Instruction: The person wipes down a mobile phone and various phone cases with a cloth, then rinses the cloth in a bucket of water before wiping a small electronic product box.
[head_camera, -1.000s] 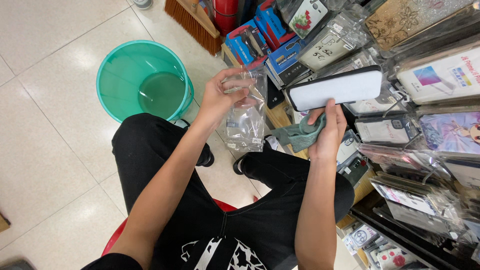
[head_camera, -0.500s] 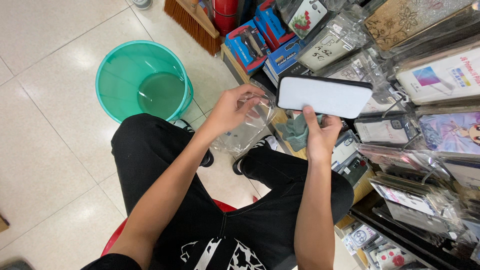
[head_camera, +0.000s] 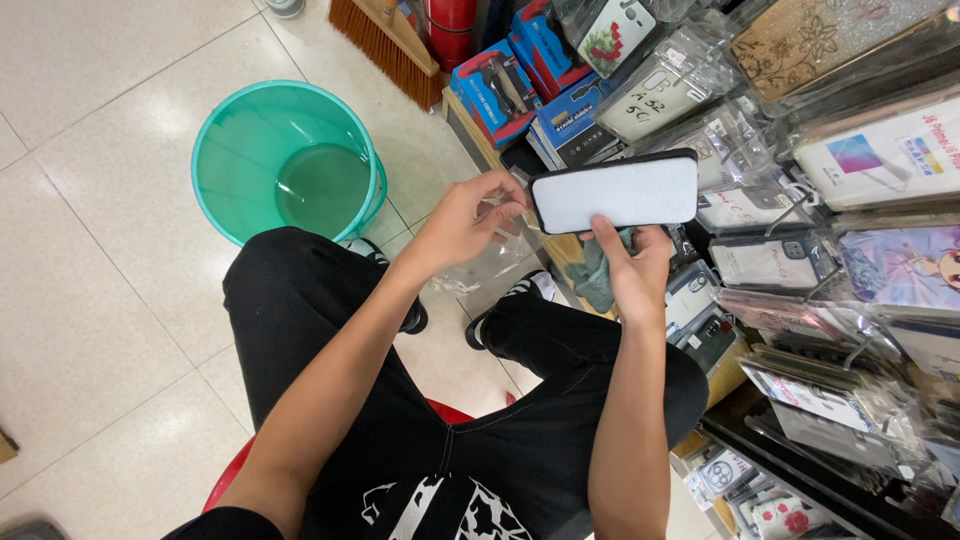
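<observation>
Phone case (head_camera: 614, 191), black rim with a white-grey inner face, held flat and lengthwise in front of the person, above the knees, just before the racks of packaged cases. Right hand (head_camera: 632, 266) grips it from below, thumb up against the lower edge, fingers curled closed around it; a grey-green cloth (head_camera: 598, 276) is bunched in the same hand, under the case. Left hand (head_camera: 466, 219) sits at the case's left end, fingers pinched shut on a clear plastic bag (head_camera: 488, 268) that hangs crumpled below the hand; cannot tell whether the fingertips also touch the case's edge. Person seated on a red stool (head_camera: 240, 468), black trousers (head_camera: 330, 340), legs apart, black shoes (head_camera: 510, 300) on the tiled floor (head_camera: 90, 300). Teal bucket (head_camera: 288, 160) with water in the bottom stands on the floor to the left, near the left knee, well apart from the hands. Broom (head_camera: 385, 40) with orange-brown bristles lies at the top, just beyond the bucket. Blue product boxes (head_camera: 500, 85) sit on a low shelf behind the hands. Packaged phone cases (head_camera: 800, 270) in clear sleeves fill the display on the right, some patterned, some plain.
</observation>
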